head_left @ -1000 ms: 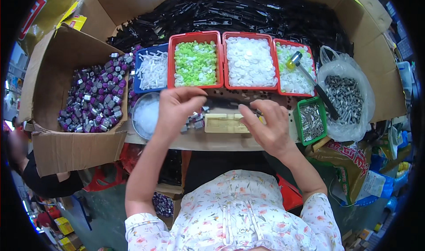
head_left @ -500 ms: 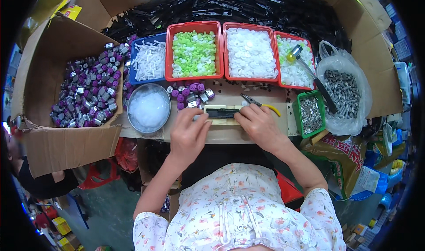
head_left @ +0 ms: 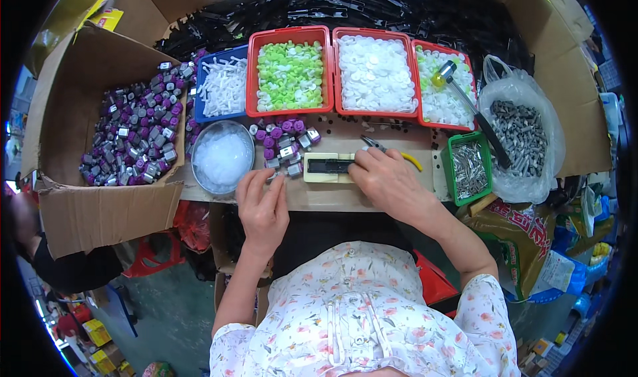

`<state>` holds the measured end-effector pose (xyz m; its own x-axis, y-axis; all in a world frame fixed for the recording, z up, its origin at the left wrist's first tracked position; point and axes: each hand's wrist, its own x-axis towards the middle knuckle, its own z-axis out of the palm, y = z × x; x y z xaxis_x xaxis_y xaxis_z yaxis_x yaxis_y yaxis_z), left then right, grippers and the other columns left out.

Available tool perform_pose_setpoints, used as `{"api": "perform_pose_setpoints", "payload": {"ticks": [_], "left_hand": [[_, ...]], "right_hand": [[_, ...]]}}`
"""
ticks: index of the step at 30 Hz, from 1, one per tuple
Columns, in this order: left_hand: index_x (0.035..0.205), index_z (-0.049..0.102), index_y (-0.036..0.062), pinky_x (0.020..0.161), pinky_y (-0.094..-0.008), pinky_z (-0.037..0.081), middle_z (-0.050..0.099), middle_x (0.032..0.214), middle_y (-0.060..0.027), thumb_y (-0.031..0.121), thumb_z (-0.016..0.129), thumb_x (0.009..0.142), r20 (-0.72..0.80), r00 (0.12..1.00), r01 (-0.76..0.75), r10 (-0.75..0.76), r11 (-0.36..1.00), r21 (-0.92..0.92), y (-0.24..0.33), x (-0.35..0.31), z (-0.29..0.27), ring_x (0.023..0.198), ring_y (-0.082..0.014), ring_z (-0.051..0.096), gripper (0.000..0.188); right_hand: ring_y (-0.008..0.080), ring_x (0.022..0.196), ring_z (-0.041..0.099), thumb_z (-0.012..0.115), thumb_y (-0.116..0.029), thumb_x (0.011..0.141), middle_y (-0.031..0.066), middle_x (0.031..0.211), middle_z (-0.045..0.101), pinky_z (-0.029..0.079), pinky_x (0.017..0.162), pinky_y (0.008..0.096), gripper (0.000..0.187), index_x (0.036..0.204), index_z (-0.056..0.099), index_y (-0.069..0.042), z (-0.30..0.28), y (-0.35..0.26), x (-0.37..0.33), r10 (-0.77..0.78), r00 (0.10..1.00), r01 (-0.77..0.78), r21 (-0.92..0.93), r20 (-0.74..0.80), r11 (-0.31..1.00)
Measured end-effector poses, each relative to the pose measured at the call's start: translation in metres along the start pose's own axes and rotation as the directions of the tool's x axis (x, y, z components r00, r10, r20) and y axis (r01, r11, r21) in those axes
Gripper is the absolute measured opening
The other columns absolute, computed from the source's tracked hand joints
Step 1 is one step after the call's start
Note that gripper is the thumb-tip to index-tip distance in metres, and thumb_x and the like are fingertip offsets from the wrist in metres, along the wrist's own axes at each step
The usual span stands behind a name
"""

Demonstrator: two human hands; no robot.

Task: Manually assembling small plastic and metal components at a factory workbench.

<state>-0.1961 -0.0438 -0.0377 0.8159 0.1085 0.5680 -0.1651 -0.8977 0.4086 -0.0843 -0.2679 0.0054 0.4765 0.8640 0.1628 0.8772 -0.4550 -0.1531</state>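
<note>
Has a black strip [head_left: 325, 167] already laid in the slot of the cream block [head_left: 324, 178], with no purple piece visible on it; looks only begun, as a judgement. Shows the right hand [head_left: 389, 179] curled over the block's right end, the left hand [head_left: 262, 208] loosely bent left of it; cannot tell of any grip. Has purple pieces [head_left: 286, 138] and pliers [head_left: 412, 161] crowding behind; leaves room toward the table's [head_left: 332, 197] near edge.

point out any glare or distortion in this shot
Head view: lens distortion curves outer edges, corners go black; head view: glints on the black parts and plastic bag; head view: the dark piece in the cream fixture shows little detail.
</note>
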Motion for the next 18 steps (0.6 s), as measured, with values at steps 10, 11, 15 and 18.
{"api": "perform_pose_setpoints", "payload": {"ticks": [10,11,15,18], "left_hand": [[0.103,0.067,-0.0054,0.085,-0.0442,0.048,0.061,0.106,-0.0172,-0.009,0.066,0.077,0.052,0.995,0.081,-0.082,0.997,0.016,-0.006,-0.006,0.004,0.099,-0.037,0.057,0.027],[0.105,0.067,-0.006,0.085,-0.0445,0.048,0.061,0.107,-0.0176,-0.01,0.065,0.076,0.084,0.991,0.102,-0.101,0.995,-0.002,-0.006,-0.006,0.004,0.099,-0.0374,0.057,0.029],[0.106,0.066,-0.0067,0.086,-0.0453,0.048,0.06,0.109,-0.0184,-0.012,0.063,0.073,0.1,0.989,0.114,-0.113,0.993,-0.005,-0.009,-0.007,0.003,0.101,-0.0378,0.056,0.034],[0.108,0.065,-0.0069,0.087,-0.0459,0.048,0.059,0.109,-0.0184,-0.012,0.063,0.072,0.102,0.99,0.093,-0.093,0.996,0.004,-0.011,-0.009,0.005,0.102,-0.0377,0.056,0.036]], "right_hand": [[0.0214,0.097,0.055,0.062,-0.011,0.076,0.0076,0.095,0.051,0.044,0.068,0.0347,0.017,0.092,0.063,-0.004,0.042,-0.054,0.056,-0.036,0.983,0.03,-0.034,-0.178,0.999],[0.0214,0.097,0.055,0.062,-0.011,0.076,0.0076,0.095,0.051,0.044,0.068,0.0347,0.017,0.092,0.063,-0.004,0.044,-0.057,0.061,-0.036,0.984,0.03,-0.036,-0.175,0.999],[0.0225,0.099,0.052,0.061,-0.011,0.076,0.0084,0.097,0.051,0.044,0.072,0.0359,0.014,0.088,0.062,-0.004,0.05,-0.062,0.07,-0.017,0.993,0.009,-0.065,-0.121,0.998],[0.0236,0.1,0.052,0.061,-0.01,0.077,0.0087,0.098,0.051,0.043,0.075,0.0383,0.013,0.088,0.062,-0.004,0.045,-0.059,0.071,-0.024,0.996,0.021,-0.029,-0.087,0.999]]}}
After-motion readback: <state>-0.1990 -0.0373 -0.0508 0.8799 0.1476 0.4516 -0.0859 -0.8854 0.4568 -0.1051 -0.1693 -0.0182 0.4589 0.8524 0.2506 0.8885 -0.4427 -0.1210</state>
